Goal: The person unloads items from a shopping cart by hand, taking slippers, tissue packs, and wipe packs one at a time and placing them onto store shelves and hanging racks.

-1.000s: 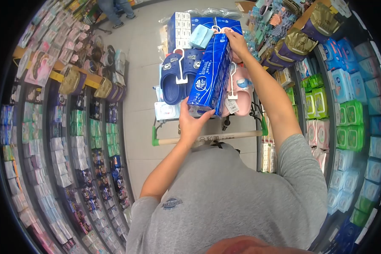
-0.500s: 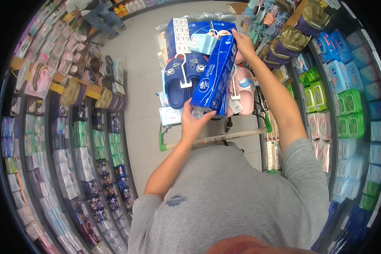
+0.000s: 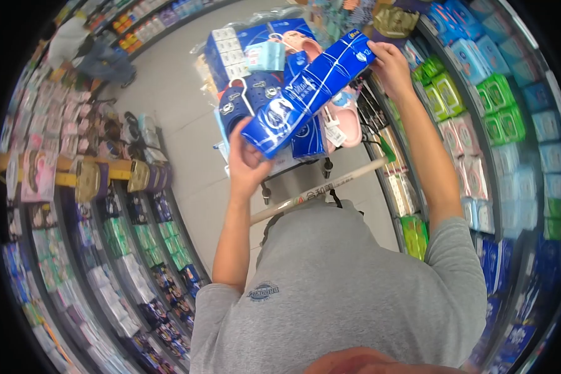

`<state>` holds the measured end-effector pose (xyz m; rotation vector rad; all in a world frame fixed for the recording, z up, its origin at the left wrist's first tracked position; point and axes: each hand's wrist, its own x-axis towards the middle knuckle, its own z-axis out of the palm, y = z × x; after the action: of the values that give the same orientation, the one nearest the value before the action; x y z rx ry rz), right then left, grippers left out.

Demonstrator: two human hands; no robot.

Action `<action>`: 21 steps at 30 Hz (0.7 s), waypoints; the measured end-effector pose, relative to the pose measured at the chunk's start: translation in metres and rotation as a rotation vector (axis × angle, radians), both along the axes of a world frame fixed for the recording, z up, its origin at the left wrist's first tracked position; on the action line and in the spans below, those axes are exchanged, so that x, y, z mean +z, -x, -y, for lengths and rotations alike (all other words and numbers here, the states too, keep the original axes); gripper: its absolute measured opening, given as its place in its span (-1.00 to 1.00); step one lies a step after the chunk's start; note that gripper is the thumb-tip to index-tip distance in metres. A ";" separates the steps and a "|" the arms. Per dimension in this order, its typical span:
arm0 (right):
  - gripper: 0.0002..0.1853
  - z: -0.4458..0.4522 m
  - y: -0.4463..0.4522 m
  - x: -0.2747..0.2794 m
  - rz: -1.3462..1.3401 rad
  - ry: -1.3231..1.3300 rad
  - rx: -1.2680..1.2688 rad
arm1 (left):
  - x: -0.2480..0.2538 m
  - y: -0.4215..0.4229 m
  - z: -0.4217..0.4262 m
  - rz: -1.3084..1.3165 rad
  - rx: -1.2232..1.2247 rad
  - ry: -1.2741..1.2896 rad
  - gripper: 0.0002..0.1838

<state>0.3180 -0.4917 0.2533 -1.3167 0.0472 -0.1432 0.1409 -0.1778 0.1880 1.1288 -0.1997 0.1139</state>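
A long blue tissue pack (image 3: 308, 92) is held tilted between my two hands, above a loaded cart. My left hand (image 3: 246, 159) grips its lower left end, and my right hand (image 3: 388, 67) holds its upper right end. Beneath and beside it lie navy clogs (image 3: 235, 105) on a white hanger and pink clogs (image 3: 349, 123) with a tag. A light blue pack (image 3: 265, 57) rests behind the navy pair, near a box with white squares (image 3: 229, 52). Another blue pack (image 3: 308, 142) shows under the held one.
The cart's handle bar (image 3: 321, 190) crosses in front of my body. Shelves of packaged goods (image 3: 505, 109) line the right side, with more shelves (image 3: 115, 249) on the left. A person (image 3: 96, 56) stands at the upper left, near shelved bottles (image 3: 131, 40).
The held pack has lifted and turned to a flatter diagonal, showing another blue pack beneath. My left hand has shifted left, my right hand right. The view has rotated, and the cart appears turned.
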 end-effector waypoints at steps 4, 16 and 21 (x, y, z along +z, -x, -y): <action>-0.70 0.030 0.073 -0.003 -0.055 -0.036 -0.112 | 0.020 -0.025 -0.016 0.055 -0.049 -0.012 -0.02; -0.39 0.085 0.300 -0.021 -0.032 -0.113 -0.502 | 0.025 -0.057 0.088 -0.075 -0.429 0.143 -0.24; -0.39 0.111 0.394 -0.018 -0.028 -0.143 -0.697 | 0.033 -0.016 0.158 -0.122 -0.569 0.188 -0.28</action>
<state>-0.0760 -0.6028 0.2351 -1.1136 0.5328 -0.7005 0.1573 -0.3362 0.2205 0.8540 -0.3855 -0.4327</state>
